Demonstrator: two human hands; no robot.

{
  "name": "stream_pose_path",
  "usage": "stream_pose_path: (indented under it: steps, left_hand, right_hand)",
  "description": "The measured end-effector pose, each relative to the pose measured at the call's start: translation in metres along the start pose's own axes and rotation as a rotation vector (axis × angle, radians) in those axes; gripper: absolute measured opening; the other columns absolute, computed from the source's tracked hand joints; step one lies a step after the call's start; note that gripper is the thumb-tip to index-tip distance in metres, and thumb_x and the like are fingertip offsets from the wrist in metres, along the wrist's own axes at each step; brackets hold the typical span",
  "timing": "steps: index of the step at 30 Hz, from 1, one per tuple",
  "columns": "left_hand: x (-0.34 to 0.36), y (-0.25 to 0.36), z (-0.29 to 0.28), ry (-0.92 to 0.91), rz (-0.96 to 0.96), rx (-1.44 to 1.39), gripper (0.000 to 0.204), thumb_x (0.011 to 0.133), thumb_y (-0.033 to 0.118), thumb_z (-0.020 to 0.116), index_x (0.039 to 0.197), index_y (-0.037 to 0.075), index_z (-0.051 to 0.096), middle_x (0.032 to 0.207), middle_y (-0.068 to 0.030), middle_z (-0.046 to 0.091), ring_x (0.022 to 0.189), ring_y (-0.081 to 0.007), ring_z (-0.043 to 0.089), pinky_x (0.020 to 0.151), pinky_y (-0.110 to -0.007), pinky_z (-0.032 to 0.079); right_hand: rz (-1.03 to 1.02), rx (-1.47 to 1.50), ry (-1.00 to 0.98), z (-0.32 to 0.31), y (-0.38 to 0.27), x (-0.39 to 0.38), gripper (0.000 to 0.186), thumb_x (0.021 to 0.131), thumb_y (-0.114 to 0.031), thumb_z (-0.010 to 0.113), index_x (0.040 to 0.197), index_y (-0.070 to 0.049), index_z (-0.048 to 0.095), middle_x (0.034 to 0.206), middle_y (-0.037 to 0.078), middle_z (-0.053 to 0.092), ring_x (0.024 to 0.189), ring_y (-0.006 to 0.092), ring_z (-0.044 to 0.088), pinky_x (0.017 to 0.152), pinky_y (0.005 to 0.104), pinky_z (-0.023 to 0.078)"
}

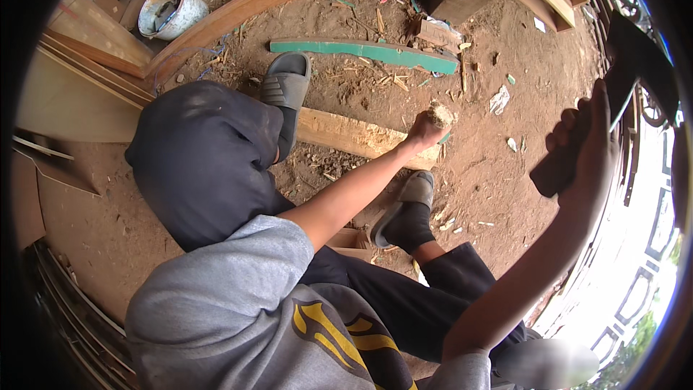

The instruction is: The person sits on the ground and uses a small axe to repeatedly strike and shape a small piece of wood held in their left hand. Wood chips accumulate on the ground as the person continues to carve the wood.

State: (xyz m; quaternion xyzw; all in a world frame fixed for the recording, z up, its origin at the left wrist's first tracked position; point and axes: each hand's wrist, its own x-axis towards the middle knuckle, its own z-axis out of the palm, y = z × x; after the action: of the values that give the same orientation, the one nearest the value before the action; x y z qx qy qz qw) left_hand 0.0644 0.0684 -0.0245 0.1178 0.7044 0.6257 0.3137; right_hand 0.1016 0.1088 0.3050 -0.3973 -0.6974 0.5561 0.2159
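Aloft, a dark broad-headed tool (644, 58) was clutched in the right hand (593, 146) — while a stub (439, 112) with a frayed top was clamped in the left hand (427, 131), near the right end of a pale plank (350, 132), seen on the dirt (530, 152) between two grey sandals (283, 92)

Head camera: fisheye, looking steeply down from head height
Grey T-shirt (209, 296): close, lower edge
Dirt floor (530, 191): farther below
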Motion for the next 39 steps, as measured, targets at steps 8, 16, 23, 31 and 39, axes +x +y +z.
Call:
stream_pose_path:
  steps: [8, 16, 23, 31, 39]
  left_hand:
    - [-0.005, -0.008, 0.012, 0.101, 0.236, 0.112, 0.029, 0.073, 0.020, 0.057, 0.097, 0.003, 0.057, 0.083, -0.0144, 0.063, 0.077, -0.0228, 0.062, 0.066, -0.034, 0.048]
    - [0.008, -0.016, 0.006, 0.071, 0.202, 0.000, 0.021, 0.072, 0.020, 0.053, 0.083, 0.002, 0.057, 0.074, -0.0157, 0.062, 0.067, -0.0241, 0.061, 0.060, -0.036, 0.047]
    - [0.003, -0.003, 0.005, 0.098, 0.294, 0.194, 0.026, 0.075, 0.025, 0.052, 0.086, 0.002, 0.058, 0.082, -0.0196, 0.062, 0.076, -0.0304, 0.061, 0.063, -0.039, 0.047]
    - [0.017, -0.010, 0.001, 0.100, 0.237, 0.090, 0.023, 0.072, 0.023, 0.051, 0.084, 0.004, 0.056, 0.073, -0.0157, 0.061, 0.069, -0.0260, 0.060, 0.065, -0.036, 0.047]
    - [0.056, -0.024, 0.002, 0.056, -0.176, 0.104, 0.024, 0.065, 0.024, 0.057, 0.060, 0.001, 0.055, 0.062, -0.0126, 0.060, 0.058, -0.0216, 0.058, 0.057, -0.035, 0.045]
  right_hand:
    - [0.439, -0.503, -0.420, 0.013, 0.150, 0.000, 0.031, 0.078, -0.028, 0.061, 0.075, 0.001, 0.051, 0.056, 0.005, 0.051, 0.045, 0.0132, 0.050, 0.040, 0.0281, 0.042]
    - [-0.020, -0.227, -0.102, 0.023, -0.011, 0.007, 0.036, 0.081, -0.037, 0.058, 0.088, -0.001, 0.054, 0.057, 0.003, 0.052, 0.046, 0.0087, 0.049, 0.041, 0.0239, 0.041]
    - [0.177, -0.561, -0.330, 0.020, 0.180, -0.011, 0.024, 0.079, -0.026, 0.057, 0.075, -0.003, 0.052, 0.052, 0.001, 0.047, 0.044, 0.0090, 0.045, 0.039, 0.0257, 0.035]
    - [0.532, -0.156, -0.315, -0.038, 0.075, -0.032, 0.026, 0.080, -0.027, 0.061, 0.080, -0.005, 0.047, 0.058, 0.004, 0.048, 0.045, 0.0119, 0.047, 0.039, 0.0264, 0.040]
    - [0.454, 0.013, -0.199, -0.122, 0.059, -0.054, 0.025, 0.084, -0.031, 0.055, 0.077, -0.008, 0.048, 0.056, 0.001, 0.046, 0.043, 0.0092, 0.043, 0.038, 0.0234, 0.035]
